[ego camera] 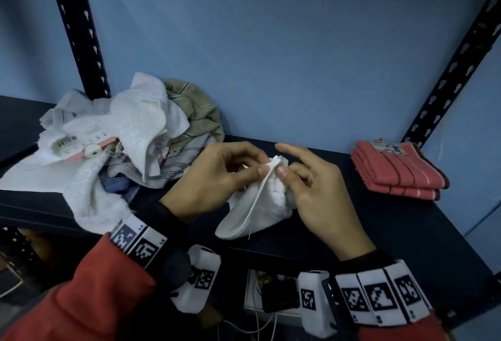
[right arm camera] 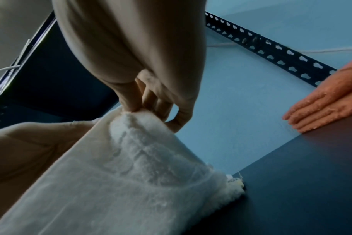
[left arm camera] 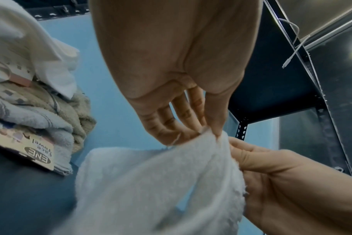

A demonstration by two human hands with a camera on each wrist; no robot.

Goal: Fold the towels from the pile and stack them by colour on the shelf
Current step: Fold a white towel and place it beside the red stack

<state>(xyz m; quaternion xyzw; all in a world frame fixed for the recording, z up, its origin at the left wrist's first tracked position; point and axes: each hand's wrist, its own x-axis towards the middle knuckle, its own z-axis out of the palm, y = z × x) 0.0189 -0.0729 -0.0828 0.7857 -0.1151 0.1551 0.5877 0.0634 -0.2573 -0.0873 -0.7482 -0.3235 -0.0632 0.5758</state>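
A card tag (left arm camera: pixel 33 152) hangs from the towels in the pile, seen upside down in the left wrist view, and it reads "ENE" in an oval with "Face towel" beside it. On the left wristband (ego camera: pixel 138 240) the marker tiles carry "L4" and "L5". The barcode label (ego camera: pixel 67 141) in the pile is too small to read.

We take this for a storeroom or utility corner: a dark slotted-steel shelving unit (ego camera: pixel 458 61) stands against a plain blue wall (ego camera: pixel 271 42), with tagged towels (ego camera: pixel 122 134) heaped on its left and cables (ego camera: pixel 260 324) trailing below.
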